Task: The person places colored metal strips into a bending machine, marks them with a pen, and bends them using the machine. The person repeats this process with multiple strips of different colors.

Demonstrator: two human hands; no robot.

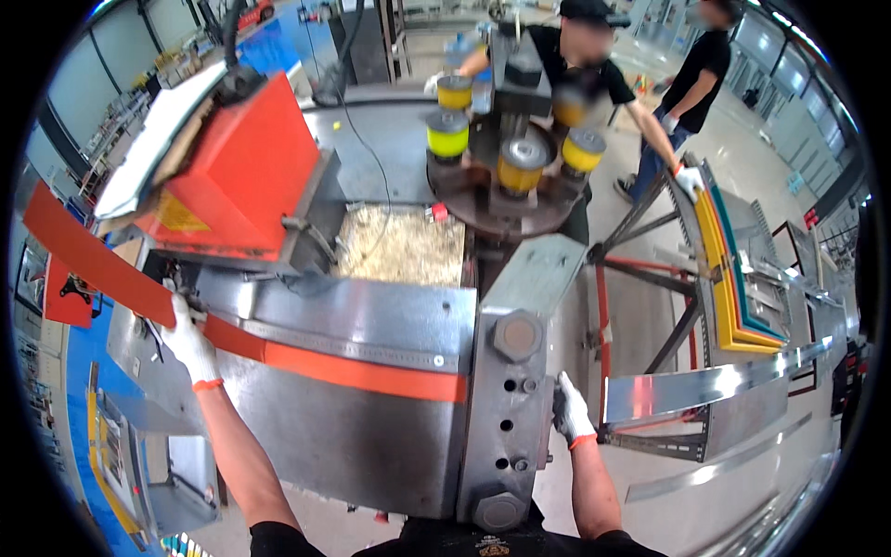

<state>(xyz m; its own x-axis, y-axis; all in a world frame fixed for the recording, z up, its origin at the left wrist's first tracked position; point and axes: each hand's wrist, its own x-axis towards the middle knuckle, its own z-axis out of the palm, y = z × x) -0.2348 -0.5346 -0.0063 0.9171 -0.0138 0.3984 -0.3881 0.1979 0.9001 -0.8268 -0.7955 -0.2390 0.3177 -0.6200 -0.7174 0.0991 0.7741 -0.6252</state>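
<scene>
A long orange strip lies across the steel machine bed, its right end at the upright steel block and its left part rising past the bed's edge. My left hand, in a white glove with an orange cuff, is closed on the strip near its raised part. A metal ruler runs along the strip's far edge. To the right of the bolted block, my right hand, gloved the same way, stands close to its side with fingers pointing up; its palm side is partly hidden, and no held thing shows.
Behind the bed stands a red machine housing. A round turret carries several yellow tools. Across from me, a co-worker rests one gloved hand on yellow and teal frames on a rack. A shiny metal strip juts out at right.
</scene>
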